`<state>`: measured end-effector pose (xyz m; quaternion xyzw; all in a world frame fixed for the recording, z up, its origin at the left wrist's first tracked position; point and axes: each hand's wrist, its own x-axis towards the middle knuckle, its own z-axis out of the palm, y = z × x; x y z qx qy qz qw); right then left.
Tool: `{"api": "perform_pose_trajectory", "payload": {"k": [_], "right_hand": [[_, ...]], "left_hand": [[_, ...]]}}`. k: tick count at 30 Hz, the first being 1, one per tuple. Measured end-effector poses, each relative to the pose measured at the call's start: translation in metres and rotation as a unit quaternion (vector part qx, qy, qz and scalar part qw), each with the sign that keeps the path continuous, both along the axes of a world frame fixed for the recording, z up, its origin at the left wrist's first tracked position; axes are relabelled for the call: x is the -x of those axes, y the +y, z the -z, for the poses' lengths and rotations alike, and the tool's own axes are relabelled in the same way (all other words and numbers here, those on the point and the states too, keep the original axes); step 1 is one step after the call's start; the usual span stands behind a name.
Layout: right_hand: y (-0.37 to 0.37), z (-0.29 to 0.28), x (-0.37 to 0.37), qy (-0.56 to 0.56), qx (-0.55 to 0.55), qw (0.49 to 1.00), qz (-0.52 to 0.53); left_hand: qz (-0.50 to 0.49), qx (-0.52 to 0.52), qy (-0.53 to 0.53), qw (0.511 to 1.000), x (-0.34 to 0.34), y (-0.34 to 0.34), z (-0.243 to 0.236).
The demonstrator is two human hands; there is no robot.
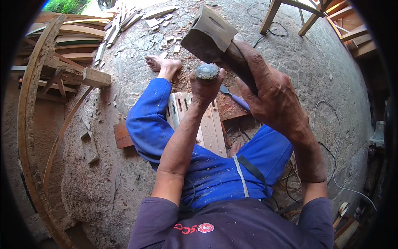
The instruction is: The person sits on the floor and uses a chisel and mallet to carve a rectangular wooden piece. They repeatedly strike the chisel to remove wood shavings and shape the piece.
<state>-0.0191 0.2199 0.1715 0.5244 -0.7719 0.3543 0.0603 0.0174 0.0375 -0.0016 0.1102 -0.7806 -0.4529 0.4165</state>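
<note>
My right hand [275,97] grips the handle of a wooden mallet [207,35], its blocky, worn head raised above and beyond my left hand. My left hand [203,92] is wrapped around an upright chisel [207,71]. Only the chisel's round, battered grey top shows; its blade is hidden below my fist. Under that hand, between my legs, lie pale wooden pieces [213,128] side by side, with long slots cut in them and chips on top. A second tool with a purple handle [240,102] and a flat metal blade rests just right of them.
A reddish wooden beam [123,135] lies under the work. Curved timbers [31,95] and stacked boards [81,31] stand at left, near a small wooden box [89,147]. Offcuts [155,20] litter the floor ahead. A trestle [271,16] and a cable [340,124] are at right.
</note>
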Motion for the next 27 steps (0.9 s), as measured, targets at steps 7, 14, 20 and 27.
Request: {"api": "perform_pose_trajectory", "payload": {"k": [7,14,20,27], "right_hand": [[-0.002,0.035,0.007,0.018,-0.256,0.966,0.013],[-0.006,-0.03,0.016,0.078,0.064,0.994,-0.036],[-0.017,-0.044,0.014,0.073,0.031,0.996,0.033],[0.007,0.022,0.004,-0.024,-0.239,0.97,-0.025]], "left_hand": [[0.0,0.066,0.068,0.996,0.001,0.004,0.001],[0.028,-0.054,-0.015,0.998,0.018,-0.016,0.005],[0.017,-0.029,0.012,0.999,0.011,-0.002,0.003],[0.017,0.037,0.061,0.997,0.005,0.007,0.025]]}}
